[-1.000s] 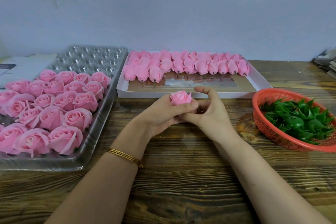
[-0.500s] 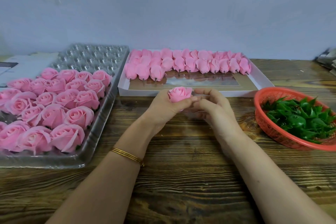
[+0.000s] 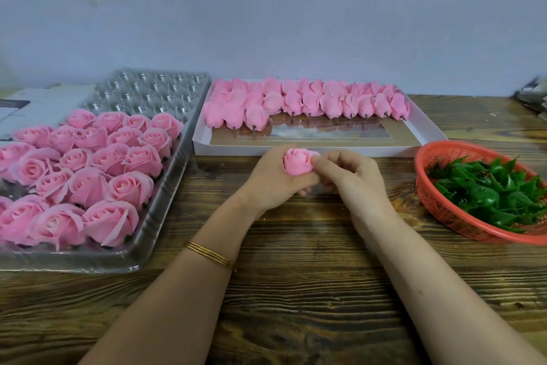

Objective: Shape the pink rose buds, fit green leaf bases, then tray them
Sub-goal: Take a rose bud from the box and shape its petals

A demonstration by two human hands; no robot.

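My left hand (image 3: 270,179) grips a pink rose bud (image 3: 297,161) from below, above the wooden table. My right hand (image 3: 352,179) pinches the bud's right outer petal with thumb and fingertips. Several closed pink buds (image 3: 305,102) lie in rows in a white flat box (image 3: 426,130) behind my hands. A clear plastic tray (image 3: 165,187) at the left holds several opened pink roses (image 3: 88,163). At the right, a red basket (image 3: 435,204) contains green leaf bases (image 3: 491,190).
White sheets or a box (image 3: 38,110) lie behind the tray at the far left. A dark stack of something (image 3: 532,95) sits at the far right edge. A grey wall closes off the back of the table.
My right hand has moved from below the bud up to its right side and now pinches a petal. The bud sits a little lower in my left hand.
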